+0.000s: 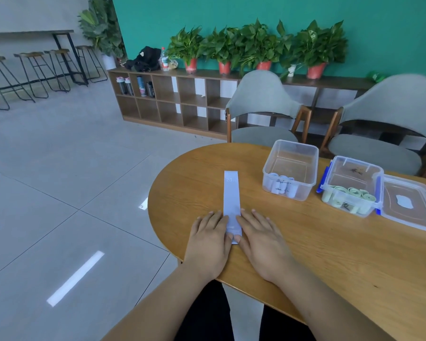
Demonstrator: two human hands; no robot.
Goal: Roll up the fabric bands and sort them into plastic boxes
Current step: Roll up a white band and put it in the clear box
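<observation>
The band [231, 193] is a long, narrow strip of pale lilac fabric with a soft matt surface. It lies flat at the centre of the frame, running straight up the picture, with a faint "20" printed near its top end. Its bottom end sits between the two hands. The left hand [208, 238] and right hand [262, 238] lie flat on either side of it, fingers straight and thumbs touching the strip's edges, gripping nothing. Beneath is a rounded table [330, 254] of grained wood. To the right stands a clear plastic box [303, 193] holding white rolls [282, 185]. Farther right, a blue-clipped box [354, 159] holds green rolls [354, 193], its lid [413, 193] just beside it.
</observation>
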